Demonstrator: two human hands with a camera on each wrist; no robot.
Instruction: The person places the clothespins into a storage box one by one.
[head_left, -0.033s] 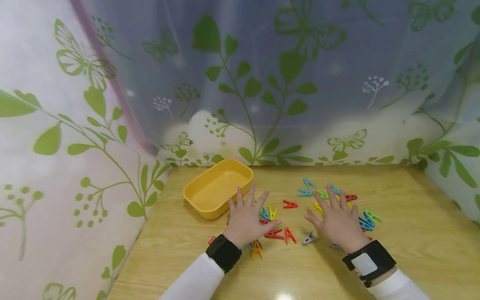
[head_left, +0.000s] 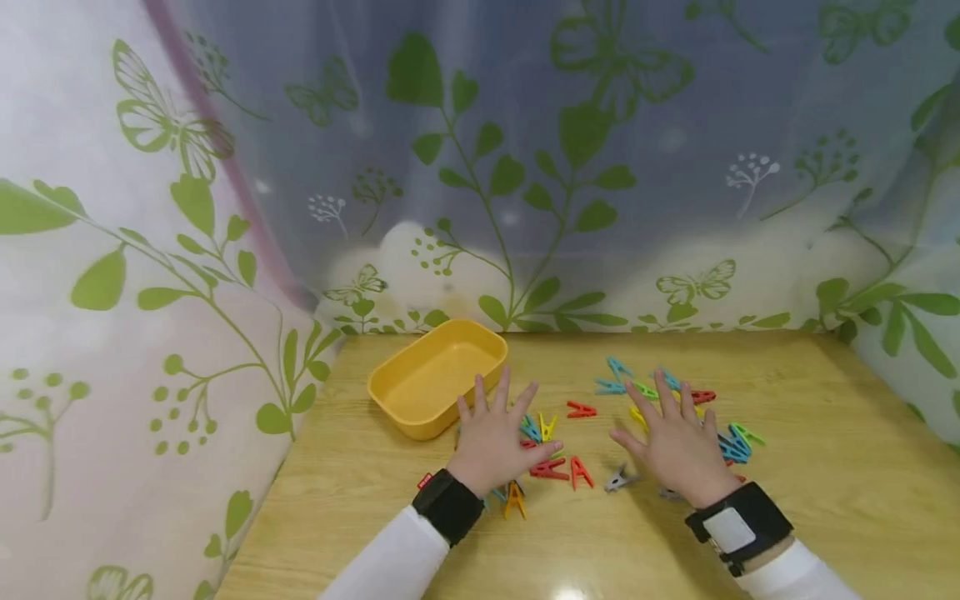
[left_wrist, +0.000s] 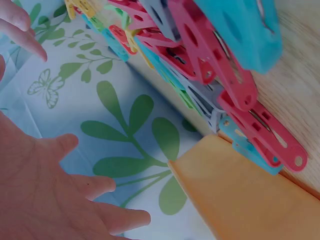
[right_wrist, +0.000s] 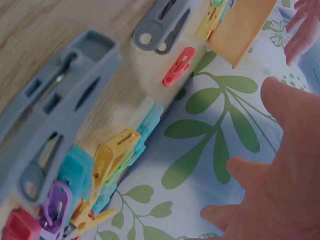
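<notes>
Fingers spread wide, my left hand [head_left: 489, 450] hovers palm down over a cluster of plastic clothespins, beside the near right side of a yellow bin. My right hand [head_left: 678, 450] is held the same way above a second cluster. Neither grips anything. Around the left hand lie a yellow clothespin [head_left: 548, 428], a dark red one [head_left: 550, 469] and an orange one [head_left: 514, 502]. Between the hands are a bright red one [head_left: 581, 473] and a grey one [head_left: 620, 478]. Blue clothespins [head_left: 735, 445] show right of the right hand. Both hands partly hide the clothespins below.
The bin [head_left: 405, 419] stands at the back left of the wooden table [head_left: 840, 467], nothing seen inside it. A leaf-patterned curtain [head_left: 480, 275] closes off the back and both sides. Further clothespins, such as a light blue one [head_left: 618, 367], lie toward the back.
</notes>
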